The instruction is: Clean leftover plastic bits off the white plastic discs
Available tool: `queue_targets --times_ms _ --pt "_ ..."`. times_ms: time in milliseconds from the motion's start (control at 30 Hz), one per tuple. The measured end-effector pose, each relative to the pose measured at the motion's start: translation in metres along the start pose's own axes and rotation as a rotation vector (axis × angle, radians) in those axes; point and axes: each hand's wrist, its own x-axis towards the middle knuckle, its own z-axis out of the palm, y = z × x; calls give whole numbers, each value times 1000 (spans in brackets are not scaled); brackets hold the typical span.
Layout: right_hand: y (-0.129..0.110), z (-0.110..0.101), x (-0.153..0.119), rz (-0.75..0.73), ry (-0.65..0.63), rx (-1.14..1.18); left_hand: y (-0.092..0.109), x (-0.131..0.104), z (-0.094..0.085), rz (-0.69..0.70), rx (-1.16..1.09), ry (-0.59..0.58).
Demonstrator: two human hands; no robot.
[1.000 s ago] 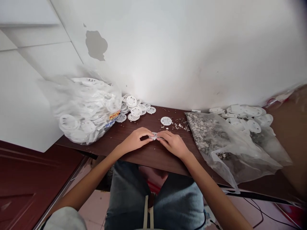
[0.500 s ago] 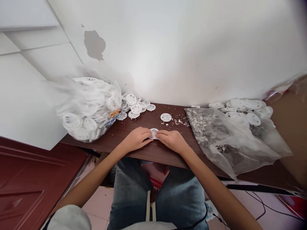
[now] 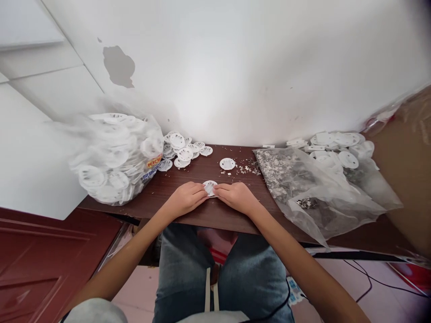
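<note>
Near the front of the brown table, a white round plastic disc with small slots (image 3: 210, 186) is gripped between my two hands. My left hand (image 3: 187, 198) pinches its left edge, and my right hand (image 3: 236, 196) has fingers closed on its right edge. My fingertips cover both sides of the disc. Just beyond it lies a second white disc (image 3: 227, 163), flat and untouched. Small metal pieces (image 3: 248, 169) are scattered to the right of that one.
At the left stands a clear bag full of white discs (image 3: 116, 157), with a loose pile of discs (image 3: 184, 154) beside it. A plastic bag of small metal parts (image 3: 286, 175) lies at the right, near more white plastic parts (image 3: 336, 142). A cardboard box (image 3: 409, 166) borders the right side.
The view has shifted slightly, so most things sit a little further left. The disc in my hands now shows more of its face; both hands still hold it.
</note>
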Motion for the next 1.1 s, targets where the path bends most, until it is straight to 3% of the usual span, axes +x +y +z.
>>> queue_targets --times_ms 433,967,1100 --pt "-4 -2 5 16 -68 -36 10 -2 -1 67 186 -46" --pt "-4 -4 3 29 -87 2 9 -4 0 70 83 -28" --pt "-3 -2 0 40 -77 13 9 -6 0 6 6 -4"
